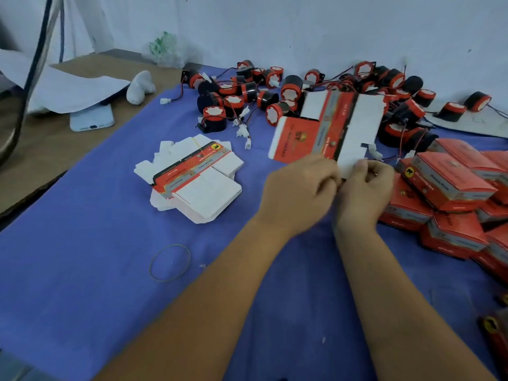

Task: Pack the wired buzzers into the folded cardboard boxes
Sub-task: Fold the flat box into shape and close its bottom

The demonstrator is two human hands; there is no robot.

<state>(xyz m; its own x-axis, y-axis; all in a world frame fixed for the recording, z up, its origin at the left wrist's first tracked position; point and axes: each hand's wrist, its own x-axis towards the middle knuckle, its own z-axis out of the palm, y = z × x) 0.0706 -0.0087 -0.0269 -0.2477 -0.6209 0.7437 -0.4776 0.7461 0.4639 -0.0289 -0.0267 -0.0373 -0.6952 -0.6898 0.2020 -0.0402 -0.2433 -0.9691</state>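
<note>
Buzzers [291, 90] lay heaped behind the flat box blank [327, 127]. Left hand [298, 192] and right hand [367, 189] both pinched that blank's near edge, holding it just beyond the folded boxes [450, 188] stacked to its right.

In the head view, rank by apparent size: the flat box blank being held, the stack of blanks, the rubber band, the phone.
1. Flat box blank
2. Stack of blanks, nearly alike
3. Phone and rubber band: too close to rank; phone is partly covered.
</note>
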